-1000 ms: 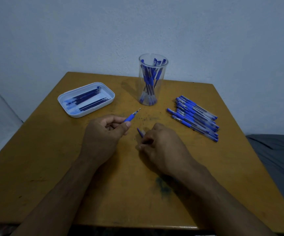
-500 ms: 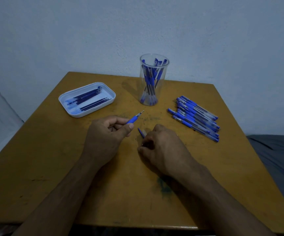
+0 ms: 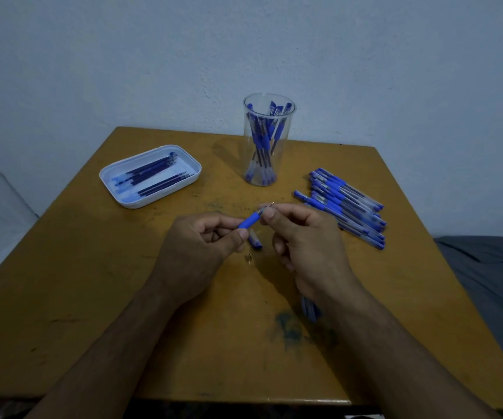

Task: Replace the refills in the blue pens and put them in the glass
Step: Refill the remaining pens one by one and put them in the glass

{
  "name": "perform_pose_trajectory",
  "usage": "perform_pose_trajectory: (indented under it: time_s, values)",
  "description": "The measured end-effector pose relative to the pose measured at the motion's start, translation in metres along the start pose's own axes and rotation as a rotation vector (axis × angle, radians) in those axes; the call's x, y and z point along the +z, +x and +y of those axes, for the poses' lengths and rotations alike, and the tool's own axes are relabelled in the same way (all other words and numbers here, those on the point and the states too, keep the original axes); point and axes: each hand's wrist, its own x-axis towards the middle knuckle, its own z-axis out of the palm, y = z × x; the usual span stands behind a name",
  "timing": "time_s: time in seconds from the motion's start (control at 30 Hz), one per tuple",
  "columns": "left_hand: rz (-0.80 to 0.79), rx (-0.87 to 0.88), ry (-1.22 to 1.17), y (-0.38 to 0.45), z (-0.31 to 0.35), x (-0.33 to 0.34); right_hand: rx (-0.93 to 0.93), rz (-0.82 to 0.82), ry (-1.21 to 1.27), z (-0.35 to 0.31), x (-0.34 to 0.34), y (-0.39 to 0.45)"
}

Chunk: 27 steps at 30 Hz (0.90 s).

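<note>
A: Your left hand (image 3: 197,246) is curled round the blue pen (image 3: 248,221), thumb and fingers on the rubber grip section, and the tip points up and away toward the glass (image 3: 267,140). Your right hand (image 3: 307,246) pinches the metal tip end between thumb and forefinger.

B: And the barrel?

A: Mostly hidden in your left fist, so I can't tell how much of it is there. A blue cap (image 3: 255,241) lies on the counter (image 3: 93,282) just under your hands, with a small shiny part (image 3: 249,257) beside it, too small to name. Something blue also pokes out under your right wrist; I can't tell what.

B: How will the pen handle?

A: I'd judge it light and stiff, with a thin clear plastic barrel that could crack if squeezed hard. The rubber grip is the sure place to hold; the bare tip looks slick and small, so keep the pinch close to its base. The refill inside is likely thin and bendy, so pull it straight.

B: Where's the rest?

A: Spare refills (image 3: 153,176) lie in the white tray (image 3: 123,201) to your left, more pens (image 3: 344,204) are heaped on your right, and finished ones stand in the glass.
</note>
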Motion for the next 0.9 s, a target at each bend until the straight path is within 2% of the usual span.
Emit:
perform_pose_trajectory:
  time_s: [0.13,0.27,0.33,0.4,0.53,0.7,0.9]
  values:
    - [-0.003,-0.029,0.013,0.001,-0.001,-0.001,-0.051,0.065,0.223,-0.009,-0.002,0.003]
    - [-0.020,-0.058,0.064,0.003,-0.004,-0.004,-0.132,0.328,0.299,-0.021,-0.018,0.012]
    - [-0.012,-0.054,0.103,0.004,-0.006,-0.005,-0.116,0.426,0.302,-0.023,-0.030,0.017]
    - [0.020,-0.050,0.117,0.005,-0.007,-0.008,-0.050,0.408,0.155,-0.022,-0.043,0.019]
    - [0.026,-0.057,0.114,0.005,-0.007,-0.006,0.061,0.224,-0.245,-0.011,-0.062,0.013]
    - [0.024,-0.060,0.120,0.006,-0.009,-0.004,0.045,0.219,-0.766,-0.002,-0.073,0.007]
    - [0.017,-0.044,0.143,0.005,-0.008,-0.004,0.034,0.197,-0.937,0.005,-0.065,0.002]
